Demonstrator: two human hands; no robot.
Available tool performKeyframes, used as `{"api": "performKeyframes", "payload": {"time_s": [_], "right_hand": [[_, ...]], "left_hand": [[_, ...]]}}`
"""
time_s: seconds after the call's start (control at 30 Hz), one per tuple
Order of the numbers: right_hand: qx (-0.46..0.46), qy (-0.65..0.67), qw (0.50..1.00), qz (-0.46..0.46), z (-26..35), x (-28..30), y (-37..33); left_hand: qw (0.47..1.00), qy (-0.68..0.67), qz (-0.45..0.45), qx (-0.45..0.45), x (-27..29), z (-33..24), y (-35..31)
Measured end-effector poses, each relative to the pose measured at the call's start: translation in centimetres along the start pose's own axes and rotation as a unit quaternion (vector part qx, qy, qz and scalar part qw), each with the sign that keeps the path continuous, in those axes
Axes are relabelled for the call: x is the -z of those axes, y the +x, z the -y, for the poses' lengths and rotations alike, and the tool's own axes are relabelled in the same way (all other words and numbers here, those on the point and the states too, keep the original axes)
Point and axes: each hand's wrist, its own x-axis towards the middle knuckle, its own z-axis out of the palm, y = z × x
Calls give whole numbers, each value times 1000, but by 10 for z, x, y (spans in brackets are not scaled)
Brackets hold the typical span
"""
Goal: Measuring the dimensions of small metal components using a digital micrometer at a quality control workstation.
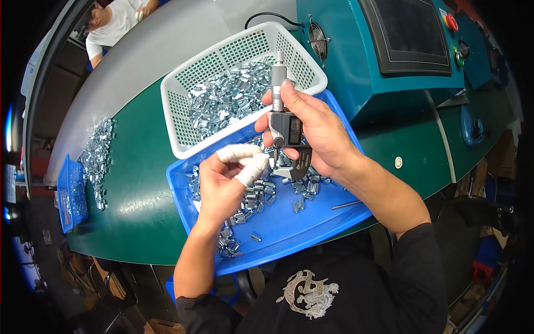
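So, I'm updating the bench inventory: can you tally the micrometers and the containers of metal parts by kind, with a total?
Micrometer: 1, in the right hand
White basket: 1
Small blue basket: 1
Blue tray: 1
Total: 4
The metal parts themselves are too many to count.

Upper right: large teal machine (353, 69) with dark screen (411, 33) in black frame. Beside screen, red push button (451, 22); lower down, green button (458, 56). On machine's left side, round metal fan guard (317, 40); black cable (272, 14) arches leftward near it. Upper left: another person (118, 23) in white shirt, behind curved grey surface (142, 50). Right of centre: small pale round object (398, 162) on green tabletop (133, 234). Lower right: red container (483, 272), beyond table edge.
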Motion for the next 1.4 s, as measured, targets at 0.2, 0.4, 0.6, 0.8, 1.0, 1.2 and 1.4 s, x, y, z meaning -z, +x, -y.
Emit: {"api": "performKeyframes", "payload": {"time_s": [0.2,0.4,0.6,0.8,1.0,1.2,1.4], "right_hand": [[9,2,1000,-11,2,2,1],[6,6,1000,-13,2,3,2],[3,-6,1000,-17,2,0,1],[7,-1,1000,-21,1,3,2],[4,1,1000,-17,1,2,2],[-1,8,1000,-27,1,2,1],[2,25,999,-23,1,3,2]], "left_hand": [[963,-17,-232,-136,-1,-13,16],[845,531,16,-59,-9,0,-4],[826,560,41,-56,-4,21,-4],[882,458,29,-109,-8,10,1],[1000,-5,-26,-11,-7,3,-2],[998,-45,11,46,-7,0,-4],[996,-68,23,52,-5,0,-3]]}}
